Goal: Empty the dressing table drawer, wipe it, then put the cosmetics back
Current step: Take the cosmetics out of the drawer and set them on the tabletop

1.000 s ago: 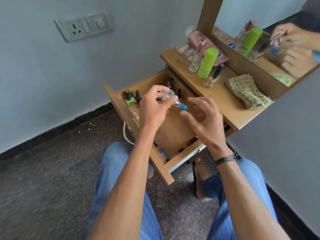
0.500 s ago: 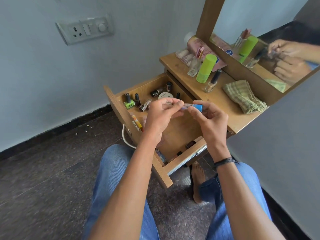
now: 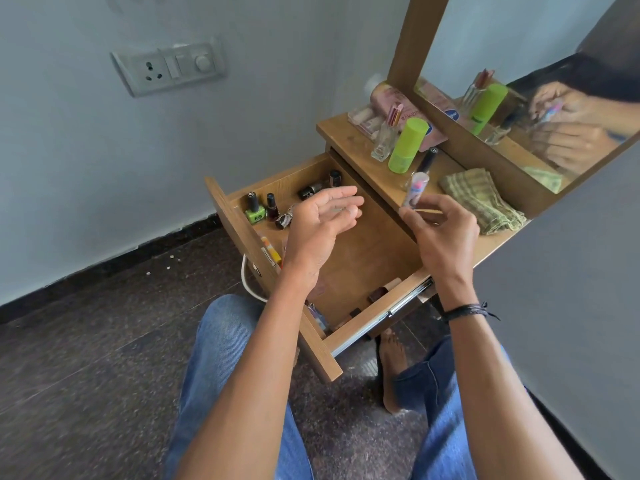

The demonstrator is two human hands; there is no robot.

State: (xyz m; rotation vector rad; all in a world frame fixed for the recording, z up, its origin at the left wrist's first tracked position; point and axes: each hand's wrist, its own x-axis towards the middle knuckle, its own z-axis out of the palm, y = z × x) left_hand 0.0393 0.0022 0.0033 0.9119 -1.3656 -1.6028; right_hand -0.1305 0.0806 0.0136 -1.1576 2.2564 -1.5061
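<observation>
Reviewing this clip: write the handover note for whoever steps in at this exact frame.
Left hand: open, hovers over the pulled-out drawer, holds nothing.
Right hand: grip pinches a small tube at the tabletop edge.
On the tabletop: green bottle, glass bottle, folded cloth.
In the drawer: nail polish bottles at the back, small items by the front panel.
Done: emptying looks partway.
Left: set the tube down, clear the rest, wipe, refill.

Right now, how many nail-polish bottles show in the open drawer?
5. Green bottle and dark red bottle stand by the drawer front, a tipped bottle beside them; a black bottle lies farther right, an upright one past it. The left hand may hide more.
</observation>
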